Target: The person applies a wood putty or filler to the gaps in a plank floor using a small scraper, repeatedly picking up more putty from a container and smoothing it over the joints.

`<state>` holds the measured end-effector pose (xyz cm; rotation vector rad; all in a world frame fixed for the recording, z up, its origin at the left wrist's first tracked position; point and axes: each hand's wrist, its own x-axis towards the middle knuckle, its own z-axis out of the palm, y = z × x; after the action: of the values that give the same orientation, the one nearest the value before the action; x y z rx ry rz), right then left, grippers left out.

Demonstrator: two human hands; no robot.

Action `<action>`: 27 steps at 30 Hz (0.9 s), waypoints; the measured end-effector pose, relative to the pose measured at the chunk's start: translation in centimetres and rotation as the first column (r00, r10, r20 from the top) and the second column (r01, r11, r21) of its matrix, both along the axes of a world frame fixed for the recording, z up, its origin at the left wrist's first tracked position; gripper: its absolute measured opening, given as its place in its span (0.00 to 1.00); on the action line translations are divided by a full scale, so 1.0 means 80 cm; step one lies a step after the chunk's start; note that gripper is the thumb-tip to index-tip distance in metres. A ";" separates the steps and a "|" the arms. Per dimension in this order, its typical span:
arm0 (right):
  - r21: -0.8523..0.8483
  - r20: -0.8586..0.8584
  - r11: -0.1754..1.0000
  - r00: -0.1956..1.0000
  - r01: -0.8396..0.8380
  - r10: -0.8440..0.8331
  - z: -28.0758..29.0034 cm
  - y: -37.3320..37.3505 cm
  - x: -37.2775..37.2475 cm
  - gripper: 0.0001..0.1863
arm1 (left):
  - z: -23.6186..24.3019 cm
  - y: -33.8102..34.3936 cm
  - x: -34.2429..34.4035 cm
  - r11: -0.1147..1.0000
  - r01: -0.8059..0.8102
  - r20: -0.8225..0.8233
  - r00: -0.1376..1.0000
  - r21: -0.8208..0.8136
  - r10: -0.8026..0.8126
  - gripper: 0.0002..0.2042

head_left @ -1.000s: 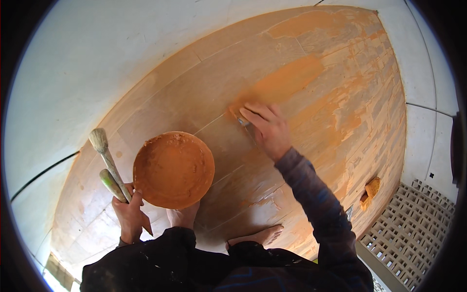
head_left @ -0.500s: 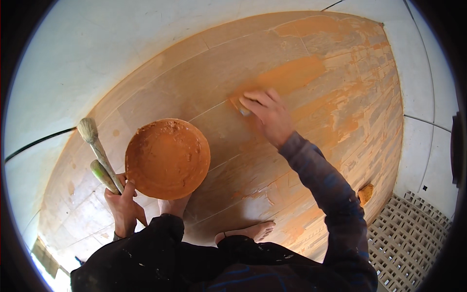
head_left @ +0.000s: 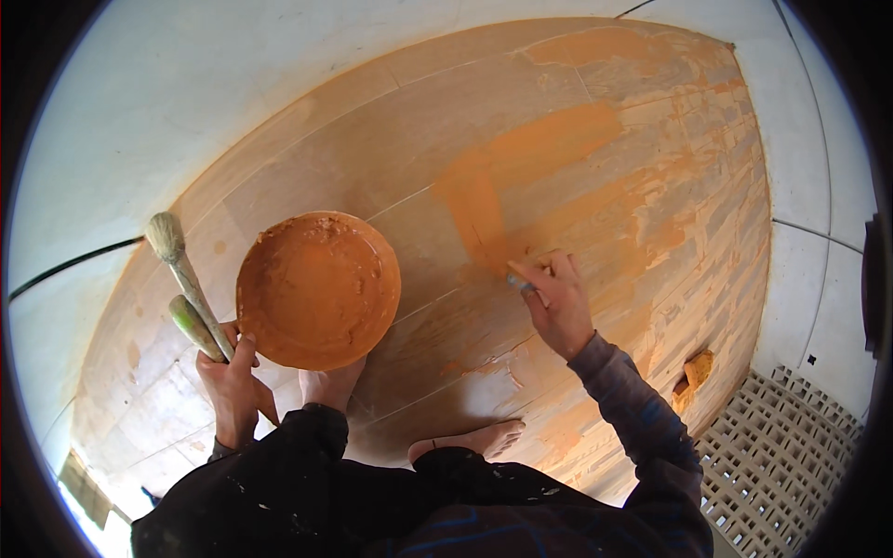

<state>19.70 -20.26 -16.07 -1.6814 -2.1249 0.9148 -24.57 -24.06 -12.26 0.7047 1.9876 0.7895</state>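
My left hand (head_left: 229, 386) grips a round container (head_left: 316, 298) of thick orange paste by its left edge, with two pale-handled brushes (head_left: 166, 234), one bristle end upward, the other partly green. An orange flat piece (head_left: 266, 405) shows below those fingers. My right hand (head_left: 558, 312) is closed on a small tool (head_left: 518, 279), mostly hidden by the fingers, low on the planked surface (head_left: 353, 158). A fresh orange band runs up from this hand and bends toward the upper right; rougher orange smears cover the right side.
Pale walls (head_left: 139, 121) curve round the planked surface. At the lower right lie an orange-stained lump like a sponge (head_left: 698, 370) and a perforated beige grid (head_left: 772, 446). My bare feet (head_left: 479, 437) stand on the planks below the container.
My right hand has moved down and rightward, leaving a new orange stroke behind it. The container, brushes and left hand appear higher and farther left in the picture.
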 end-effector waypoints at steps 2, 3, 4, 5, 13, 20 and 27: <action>-0.024 0.010 0.999 0.999 0.047 -0.047 0.006 0.012 0.000 0.16 | 0.001 -0.003 -0.002 1.000 -0.006 0.007 1.000 0.013 0.006 0.07; -0.207 -0.089 0.962 0.975 0.180 -0.202 0.005 0.017 0.004 0.15 | -0.006 -0.009 -0.003 1.000 -0.008 0.026 1.000 0.022 0.008 0.06; -0.391 -0.166 0.876 0.915 0.282 -0.369 0.003 0.021 -0.003 0.15 | 0.000 -0.003 -0.006 0.999 -0.002 0.034 0.999 0.042 0.001 0.06; -0.394 -0.190 0.878 0.910 0.272 -0.368 0.006 0.022 -0.013 0.15 | 0.005 0.001 0.000 1.000 0.012 0.000 1.000 -0.013 -0.012 0.05; 0.106 -0.256 0.982 0.950 -0.155 0.177 0.041 0.042 -0.135 0.17 | 0.003 0.025 0.018 0.987 0.145 -0.124 0.983 0.065 -0.136 0.06; 0.382 0.015 0.903 0.978 -0.196 0.206 -0.017 0.036 -0.210 0.17 | 0.005 0.055 0.049 0.945 0.290 -0.240 0.938 0.151 -0.249 0.11; 0.007 -0.134 0.987 0.978 -0.161 0.161 0.010 -0.038 -0.227 0.16 | -0.006 0.056 0.042 0.957 0.249 -0.261 0.944 0.149 -0.204 0.09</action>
<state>1.54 -23.30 -15.24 -1.4212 -2.1931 1.0471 -21.23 -19.62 -12.73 1.1652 2.0170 0.7785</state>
